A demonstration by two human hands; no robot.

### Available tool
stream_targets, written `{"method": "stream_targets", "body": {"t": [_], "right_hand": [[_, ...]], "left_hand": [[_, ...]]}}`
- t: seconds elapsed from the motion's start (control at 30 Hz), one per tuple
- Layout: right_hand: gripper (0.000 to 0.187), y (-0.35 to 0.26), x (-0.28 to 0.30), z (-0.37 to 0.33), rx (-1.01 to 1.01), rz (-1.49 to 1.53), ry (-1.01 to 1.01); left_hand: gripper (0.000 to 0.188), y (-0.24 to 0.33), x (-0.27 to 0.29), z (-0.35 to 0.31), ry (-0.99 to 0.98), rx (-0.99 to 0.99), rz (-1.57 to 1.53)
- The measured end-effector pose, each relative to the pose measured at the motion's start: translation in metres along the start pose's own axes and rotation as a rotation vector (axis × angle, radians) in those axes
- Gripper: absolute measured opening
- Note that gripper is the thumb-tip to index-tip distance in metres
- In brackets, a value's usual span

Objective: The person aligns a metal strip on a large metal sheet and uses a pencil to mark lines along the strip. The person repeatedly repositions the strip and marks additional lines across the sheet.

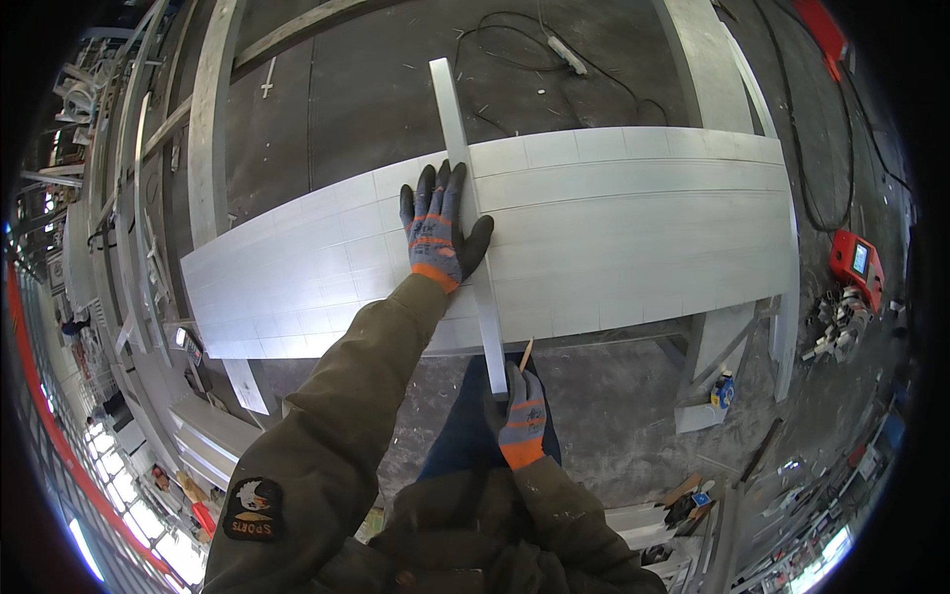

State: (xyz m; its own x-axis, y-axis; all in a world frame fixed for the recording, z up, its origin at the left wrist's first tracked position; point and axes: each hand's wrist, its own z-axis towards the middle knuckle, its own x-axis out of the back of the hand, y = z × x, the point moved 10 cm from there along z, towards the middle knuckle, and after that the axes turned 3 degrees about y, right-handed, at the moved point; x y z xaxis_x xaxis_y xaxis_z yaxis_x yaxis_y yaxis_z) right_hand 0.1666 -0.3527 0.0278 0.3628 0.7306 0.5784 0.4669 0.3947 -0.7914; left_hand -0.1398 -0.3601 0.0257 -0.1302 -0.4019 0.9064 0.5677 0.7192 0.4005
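A long white-silver panel [633, 223], scored with thin lines, lies across a frame in front of me. A narrow straight metal bar [487, 312] crosses it from far to near, and both its ends overhang. My left hand [437, 233], in a grey and orange glove with dark fingertips, rests flat on the panel and bar. Its fingers are stretched out, left of the bar, and the thumb lies over the bar. At the bar's near end, below the panel edge, my right hand [522, 416] is closed round it. A thin wooden pencil [527, 354] sticks up from the same hand.
Pale beams [213, 129] support the panel at left and right. A cable with a white connector [567, 55] lies on the floor beyond. At right stand a red device with a screen [857, 267], a pile of metal offcuts [841, 325] and a small blue-yellow container [723, 390].
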Motion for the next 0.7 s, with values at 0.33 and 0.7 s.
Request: {"method": "stream_targets", "body": {"t": [0.33, 0.7], "right_hand": [[0.062, 0.034, 0.042, -0.013, -0.068, -0.095, 0.06], [0.063, 0.045, 0.048, -0.001, 0.01, -0.088, 0.043]], "left_hand": [[0.092, 0.05, -0.02, 0.006, 0.016, 0.006, -0.153], [0.09, 0.062, -0.025, 0.007, 0.07, -0.021, -0.074]]}}
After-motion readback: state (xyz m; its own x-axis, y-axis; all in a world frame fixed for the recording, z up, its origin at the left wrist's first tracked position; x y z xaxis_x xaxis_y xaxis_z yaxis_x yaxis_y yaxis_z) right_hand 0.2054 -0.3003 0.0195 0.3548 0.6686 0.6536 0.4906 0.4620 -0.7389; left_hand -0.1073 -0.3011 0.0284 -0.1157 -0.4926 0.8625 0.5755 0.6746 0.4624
